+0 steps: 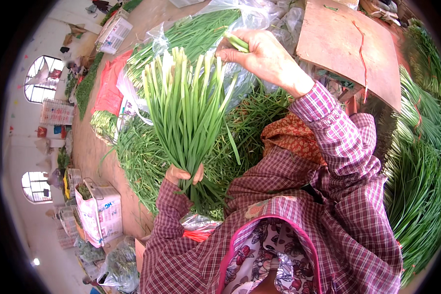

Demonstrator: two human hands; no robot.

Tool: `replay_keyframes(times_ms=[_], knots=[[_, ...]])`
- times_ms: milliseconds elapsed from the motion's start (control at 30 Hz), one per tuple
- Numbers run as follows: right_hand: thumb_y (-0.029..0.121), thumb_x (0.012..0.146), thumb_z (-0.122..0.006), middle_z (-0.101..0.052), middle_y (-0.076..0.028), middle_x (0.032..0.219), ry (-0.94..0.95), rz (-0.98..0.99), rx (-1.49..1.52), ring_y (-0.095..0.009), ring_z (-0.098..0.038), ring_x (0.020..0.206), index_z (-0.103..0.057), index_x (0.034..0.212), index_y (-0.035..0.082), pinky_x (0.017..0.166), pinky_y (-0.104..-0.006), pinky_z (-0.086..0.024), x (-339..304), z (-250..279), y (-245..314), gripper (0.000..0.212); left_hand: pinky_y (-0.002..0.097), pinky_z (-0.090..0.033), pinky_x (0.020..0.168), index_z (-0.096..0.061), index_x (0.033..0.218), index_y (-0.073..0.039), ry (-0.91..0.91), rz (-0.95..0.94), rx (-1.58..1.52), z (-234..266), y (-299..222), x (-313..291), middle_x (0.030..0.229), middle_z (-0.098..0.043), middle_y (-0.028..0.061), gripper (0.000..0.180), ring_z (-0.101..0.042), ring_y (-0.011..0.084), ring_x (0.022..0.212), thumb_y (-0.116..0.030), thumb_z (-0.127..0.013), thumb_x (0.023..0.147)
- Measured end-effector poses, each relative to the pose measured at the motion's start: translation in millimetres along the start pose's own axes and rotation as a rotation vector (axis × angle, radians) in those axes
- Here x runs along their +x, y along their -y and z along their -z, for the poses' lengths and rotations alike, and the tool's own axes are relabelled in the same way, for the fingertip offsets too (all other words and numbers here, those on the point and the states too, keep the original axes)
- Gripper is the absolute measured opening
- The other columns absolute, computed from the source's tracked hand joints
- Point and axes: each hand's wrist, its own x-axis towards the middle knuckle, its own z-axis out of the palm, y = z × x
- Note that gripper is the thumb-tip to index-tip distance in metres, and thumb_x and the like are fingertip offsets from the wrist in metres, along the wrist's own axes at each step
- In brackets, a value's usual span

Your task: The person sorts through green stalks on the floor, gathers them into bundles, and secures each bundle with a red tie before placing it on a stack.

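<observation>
My left hand (183,173) is closed around the leafy lower part of a large bunch of green chives (186,108). The bunch fans out upward, its pale cut ends at the top. At its upper right edge, my right hand (259,53) is closed, with thumb and forefinger pinched at the end of a stalk. A short piece of green stalk (237,43) is tucked within that same hand. Loose chive leaves (142,157) lie heaped beneath and around the bunch. Beyond it, more chives (206,32) rest in clear plastic.
A wooden board (348,49) with a red tie on it lies at the upper right. Tied chive bundles (421,196) are piled along the right. On the left stand a white carton (108,210), a red plastic sheet (111,83) and a filled clear bag (121,267).
</observation>
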Motion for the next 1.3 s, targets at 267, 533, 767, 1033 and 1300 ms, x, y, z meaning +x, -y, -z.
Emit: replay_keyframes(times_ms=[267,533,767,1033,1300], knots=[[0.034,0.086,-0.071,-0.069,-0.012,0.082,-0.283,-0.090,-0.178,-0.021,-0.067,0.071,-0.071,0.101,0.010,0.065,-0.0350,-0.054,5.1,20.6,-27.8,0.029,0.0386,-0.051,0.059,-0.061,0.105,0.003,0.011,0.014,-0.009,0.0,-7.7,13.6,0.074,-0.065,0.0130,0.035,-0.061,0.0232,0.055,-0.018,-0.073,0.080],[0.018,0.088,-0.065,-0.065,-0.014,0.085,-0.671,0.081,-0.817,-0.028,-0.063,0.080,-0.067,0.097,0.001,0.072,-0.0370,-0.049,0.5,130.7,-53.1,0.020,0.0378,-0.050,0.057,-0.061,0.102,0.002,-0.049,0.053,0.020,-2.3,-4.7,-4.9,0.074,-0.065,0.0134,0.035,-0.060,0.0231,0.056,-0.021,-0.074,0.080],[0.043,0.083,-0.071,-0.067,-0.011,0.089,-0.043,0.207,-0.216,-0.024,-0.066,0.084,-0.069,0.106,0.013,0.078,-0.0372,-0.053,-9.3,28.7,-12.8,0.037,0.0387,-0.051,0.059,-0.062,0.103,0.002,-0.086,0.050,-0.008,-3.0,-2.9,-9.6,0.075,-0.066,0.0145,0.034,-0.062,0.0233,0.058,-0.019,-0.074,0.080],[0.023,0.082,-0.071,-0.063,-0.006,0.084,-0.150,0.320,-0.490,-0.024,-0.065,0.077,-0.066,0.094,0.010,0.071,-0.0349,-0.053,-6.2,16.2,-34.0,0.018,0.0393,-0.051,0.058,-0.061,0.105,0.004,-0.065,0.035,-0.013,-3.6,-2.5,-7.5,0.076,-0.066,0.0147,0.036,-0.063,0.0240,0.059,-0.015,-0.074,0.078],[0.025,0.089,-0.068,-0.068,-0.009,0.098,-0.146,0.140,-0.345,-0.021,-0.066,0.090,-0.067,0.110,0.012,0.080,-0.0322,-0.051,-0.9,47.6,-1.2,0.025,0.0383,-0.052,0.056,-0.058,0.113,0.006,-0.316,0.202,0.108,-20.3,-15.1,-5.9,0.082,-0.067,0.0179,0.050,-0.065,0.0260,0.067,-0.014,-0.077,0.071]])
